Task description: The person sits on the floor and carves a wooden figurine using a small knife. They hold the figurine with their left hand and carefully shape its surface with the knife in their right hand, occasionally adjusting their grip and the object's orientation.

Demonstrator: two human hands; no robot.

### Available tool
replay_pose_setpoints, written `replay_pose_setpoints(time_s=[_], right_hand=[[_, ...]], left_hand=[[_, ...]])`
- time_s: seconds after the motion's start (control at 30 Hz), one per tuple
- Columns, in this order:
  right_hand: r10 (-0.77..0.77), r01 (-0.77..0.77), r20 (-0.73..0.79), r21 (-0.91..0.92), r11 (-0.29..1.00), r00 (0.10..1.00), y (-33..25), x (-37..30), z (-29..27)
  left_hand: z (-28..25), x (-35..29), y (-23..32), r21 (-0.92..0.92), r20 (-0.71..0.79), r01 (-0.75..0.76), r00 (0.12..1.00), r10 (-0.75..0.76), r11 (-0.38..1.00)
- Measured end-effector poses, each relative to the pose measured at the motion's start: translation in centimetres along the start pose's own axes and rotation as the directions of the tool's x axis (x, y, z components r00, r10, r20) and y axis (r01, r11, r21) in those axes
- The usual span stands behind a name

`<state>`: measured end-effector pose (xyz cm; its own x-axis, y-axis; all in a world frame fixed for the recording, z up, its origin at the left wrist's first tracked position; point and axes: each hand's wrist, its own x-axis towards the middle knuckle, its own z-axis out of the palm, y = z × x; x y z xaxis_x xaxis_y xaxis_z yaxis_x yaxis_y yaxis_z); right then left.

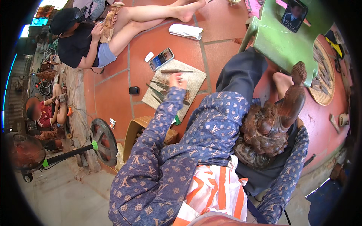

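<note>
My left hand (177,80) is stretched out over a woven mat (194,81), its fingers apart and seemingly empty. Below it on the mat lie several carving chisels (155,90) among wood shavings. A wooden-handled chisel (171,71) lies just beyond my fingertips. Against my lap leans a dark brown carved wooden statue (269,128), its knobbed head tilted toward the upper right. My right hand (300,123) grips the statue's far right side, with most of its fingers hidden behind the wood.
A phone (161,59) and folded white cloth (186,31) lie on the tiles. A green plastic chair (279,45) bears another phone; a basket (327,75) of tools stands beyond. A fan (26,152) stands left. Two people sit nearby, one holding a carving (109,26).
</note>
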<state>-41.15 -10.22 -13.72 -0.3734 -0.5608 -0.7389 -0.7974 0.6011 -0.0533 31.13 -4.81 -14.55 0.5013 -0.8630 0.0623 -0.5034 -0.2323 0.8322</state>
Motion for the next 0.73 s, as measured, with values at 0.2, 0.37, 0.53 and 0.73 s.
replay_pose_setpoints(time_s=[0.2,0.37,0.53,0.73], right_hand=[[0.039,-0.037,-0.017,0.081,0.996,0.999,2.4,-0.9,0.3],[-0.021,0.022,-0.012,0.097,0.995,1.0,-0.2,-0.5,1.5],[-0.023,0.032,-0.117,0.073,0.997,0.993,-1.3,-0.1,2.5],[0.017,0.012,-0.149,0.191,0.982,0.989,-1.9,-2.5,3.0]], left_hand=[[7.5,-3.5,20.6,-0.344,0.557,-0.47,0.594,0.58,0.813],[12.5,-4.2,23.7,0.045,0.789,-0.728,0.446,0.422,0.684],[19.6,1.4,24.0,0.331,0.743,-0.878,0.468,0.478,0.345],[24.3,4.2,28.5,0.441,0.789,-0.843,0.528,0.315,0.308]])
